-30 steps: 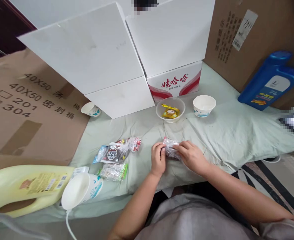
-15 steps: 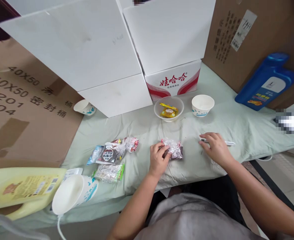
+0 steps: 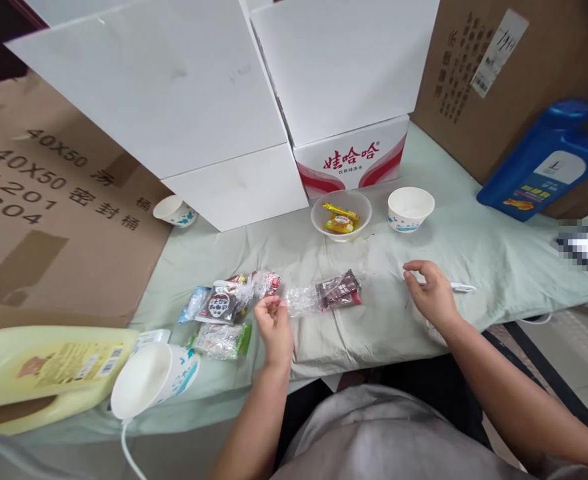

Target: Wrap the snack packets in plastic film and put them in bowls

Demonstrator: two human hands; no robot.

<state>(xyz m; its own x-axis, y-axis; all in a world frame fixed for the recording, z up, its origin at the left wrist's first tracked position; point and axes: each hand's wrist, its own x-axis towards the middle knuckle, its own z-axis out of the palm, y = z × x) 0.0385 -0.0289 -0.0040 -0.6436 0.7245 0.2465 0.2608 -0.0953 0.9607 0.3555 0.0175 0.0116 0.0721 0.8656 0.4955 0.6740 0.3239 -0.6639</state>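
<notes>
My left hand pinches the left end of a crumpled clear plastic wrapper. The wrapper stretches right to a dark brown snack packet lying on the cloth. My right hand is to the right of that packet, thumb and index fingertips brought together; anything between them is too faint to make out. A slim white object lies under and beside this hand, partly hidden by it. Left of my left hand is a pile of wrapped snacks, including a black-and-white packet and a green-edged clear packet.
Behind are a translucent bowl with yellow packets, a white paper bowl and white boxes. A blue bottle stands right. A yellow jug and tilted paper bowl are front left. Pale green cloth covers the table.
My left hand has moved left off the dark packet, drawing the clear wrapper out with it. The packet's dark surface now shows. My right hand stays near the white object, its fingertips slightly raised.
</notes>
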